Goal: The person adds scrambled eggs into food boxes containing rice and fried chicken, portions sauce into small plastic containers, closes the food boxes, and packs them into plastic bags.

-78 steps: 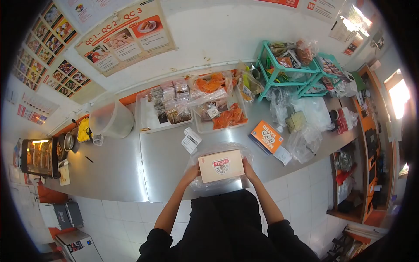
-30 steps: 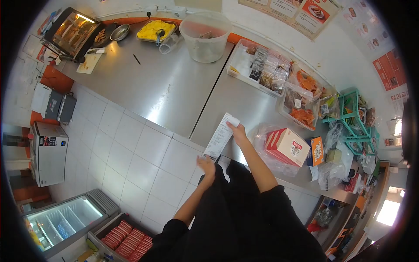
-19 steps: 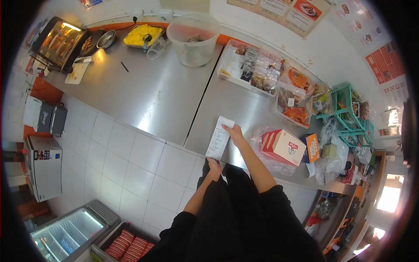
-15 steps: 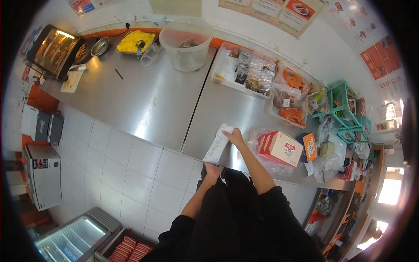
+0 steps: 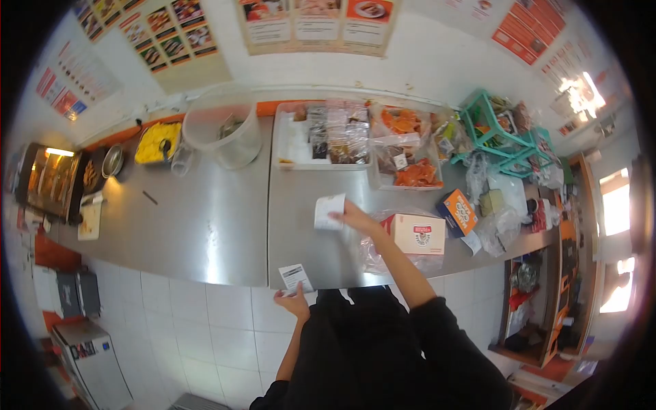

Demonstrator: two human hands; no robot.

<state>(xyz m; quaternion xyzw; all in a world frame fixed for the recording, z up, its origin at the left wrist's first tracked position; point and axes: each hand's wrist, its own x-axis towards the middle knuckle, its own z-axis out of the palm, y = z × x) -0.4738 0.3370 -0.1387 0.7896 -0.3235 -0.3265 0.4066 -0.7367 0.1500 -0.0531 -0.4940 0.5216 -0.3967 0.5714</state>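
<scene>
My left hand [image 5: 294, 301], at the counter's front edge, pinches a short printed receipt [image 5: 295, 276] that points up and away from me. Further in over the steel counter [image 5: 301, 246], my right hand [image 5: 353, 216] grips a second strip of white receipt paper [image 5: 329, 209], its face mostly blank from here. The two papers are apart. Right of my right hand, a cream and red carton [image 5: 418, 234] sits on a clear plastic bag [image 5: 374, 255], partly behind my forearm.
A white tray of bagged goods [image 5: 290, 163] and a tub of orange food packs [image 5: 418, 173] line the wall. To the left stand a clear bucket [image 5: 236, 147] and a tray of yellow food [image 5: 156, 142]. Green crates [image 5: 484, 116] and an orange-blue box [image 5: 458, 213] are at right.
One long receipt stretched between my hands is now two separate pieces, one in each hand. My left hand has moved left. The camera view has turned.
</scene>
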